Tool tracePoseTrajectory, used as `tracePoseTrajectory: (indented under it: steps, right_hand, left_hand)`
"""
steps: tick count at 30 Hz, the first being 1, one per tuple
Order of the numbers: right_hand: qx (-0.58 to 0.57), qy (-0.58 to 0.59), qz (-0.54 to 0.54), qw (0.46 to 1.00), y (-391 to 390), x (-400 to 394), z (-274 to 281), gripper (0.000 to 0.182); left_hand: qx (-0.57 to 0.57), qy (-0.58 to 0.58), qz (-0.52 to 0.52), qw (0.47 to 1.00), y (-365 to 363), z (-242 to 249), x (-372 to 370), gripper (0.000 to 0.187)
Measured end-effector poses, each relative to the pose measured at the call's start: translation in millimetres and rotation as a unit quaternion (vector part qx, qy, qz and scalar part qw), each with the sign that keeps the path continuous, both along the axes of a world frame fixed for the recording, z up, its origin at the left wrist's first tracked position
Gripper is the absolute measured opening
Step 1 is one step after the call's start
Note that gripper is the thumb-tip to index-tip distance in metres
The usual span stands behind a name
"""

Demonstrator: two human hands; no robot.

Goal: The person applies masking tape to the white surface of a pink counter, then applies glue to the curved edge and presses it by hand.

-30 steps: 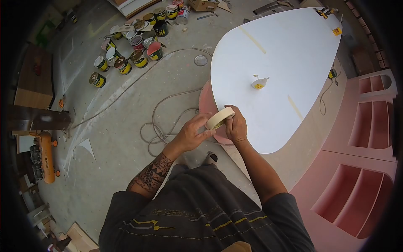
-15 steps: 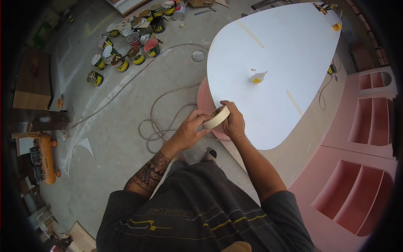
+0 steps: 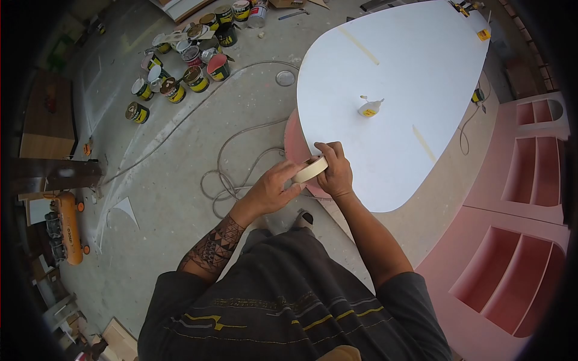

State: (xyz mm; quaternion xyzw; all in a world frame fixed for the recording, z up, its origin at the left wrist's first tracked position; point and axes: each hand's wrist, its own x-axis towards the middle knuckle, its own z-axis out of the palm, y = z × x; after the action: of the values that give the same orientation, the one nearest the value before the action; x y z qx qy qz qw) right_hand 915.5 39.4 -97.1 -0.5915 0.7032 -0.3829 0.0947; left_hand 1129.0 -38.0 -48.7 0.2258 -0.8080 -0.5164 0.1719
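Note:
A roll of cream masking tape (image 3: pixel 313 171) is held between my hands, in front of my body and by the near edge of the white panel. My right hand (image 3: pixel 337 173) grips the roll's right side, fingers curled over its rim. On the other side, my left hand (image 3: pixel 276 188) has its fingertips and thumb closed at the roll's left edge. The large rounded white panel (image 3: pixel 343 126) carries two strips of tape (image 3: pixel 423 143). On its surface stands a small white bottle with a yellow label (image 3: pixel 369 108).
Several paint cans (image 3: pixel 173 90) cluster at the upper left. A hose (image 3: pixel 226 180) loops over the concrete floor. Pink shelf units (image 3: pixel 439 259) line the right side. An orange air compressor (image 3: pixel 71 231) stands far left. Tools (image 3: pixel 466 9) lie at the panel's far end.
The tape roll has tilted slightly and turned in my hands, and the fingers of both hands have shifted a little around it. The view has moved slightly.

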Motion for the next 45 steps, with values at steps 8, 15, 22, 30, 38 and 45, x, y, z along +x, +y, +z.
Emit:
tracePoseTrajectory:
  steps: [8,15,22,30,38,45]
  right_hand:
    - [-0.045,0.031,0.112,0.992,4,-7,7,0.038]
    - [0.020,0.014,0.044,0.999,4,-3,-6,0.038]
    - [-0.052,0.094,0.033,0.994,-3,-2,-4,0.031]
    - [-0.053,0.114,0.044,0.991,-7,-2,2,0.025]
    - [-0.044,0.120,0.062,0.990,-8,-3,1,0.024]
    - [-0.031,0.120,0.064,0.990,-7,-3,-2,0.023]
  left_hand:
    - [-0.114,0.034,0.055,0.991,-38,-14,-8,0.046]
    - [-0.149,0.077,0.173,0.970,-52,13,-53,0.047]
    - [-0.103,0.083,0.144,0.981,-34,10,-54,0.052]
    - [-0.159,0.011,0.058,0.985,-57,21,-53,0.064]
    - [-0.168,-0.016,0.010,0.986,-66,38,-55,0.078]
    - [-0.239,-0.040,0.012,0.970,-61,24,-55,0.073]
